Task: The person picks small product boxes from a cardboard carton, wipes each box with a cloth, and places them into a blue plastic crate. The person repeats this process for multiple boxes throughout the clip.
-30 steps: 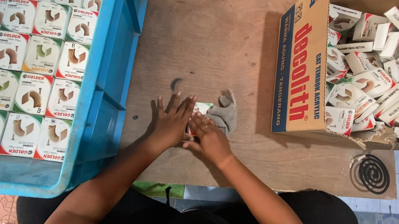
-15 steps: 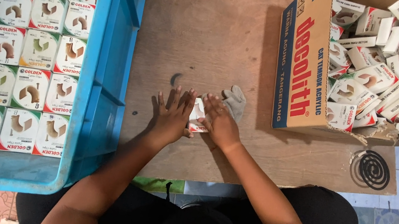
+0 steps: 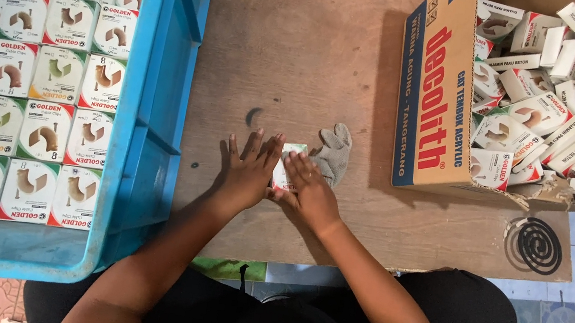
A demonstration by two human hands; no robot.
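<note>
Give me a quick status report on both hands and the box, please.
Left hand and right hand press a small white box between them on the wooden table. Grey rag beside right fingers, not blocking.

Blue crate (image 3: 162, 91); grey cloth (image 3: 334, 153); white-green box (image 3: 286, 172)

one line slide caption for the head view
Both hands press a small box on a wooden table beside a blue crate.

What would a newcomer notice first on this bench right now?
Probably both hands, left hand and right hand, pressed around one small white box at mid-table. To the left, a blue crate holds matching boxes in neat rows; to the right, a cardboard carton holds a loose jumble of them.
</note>
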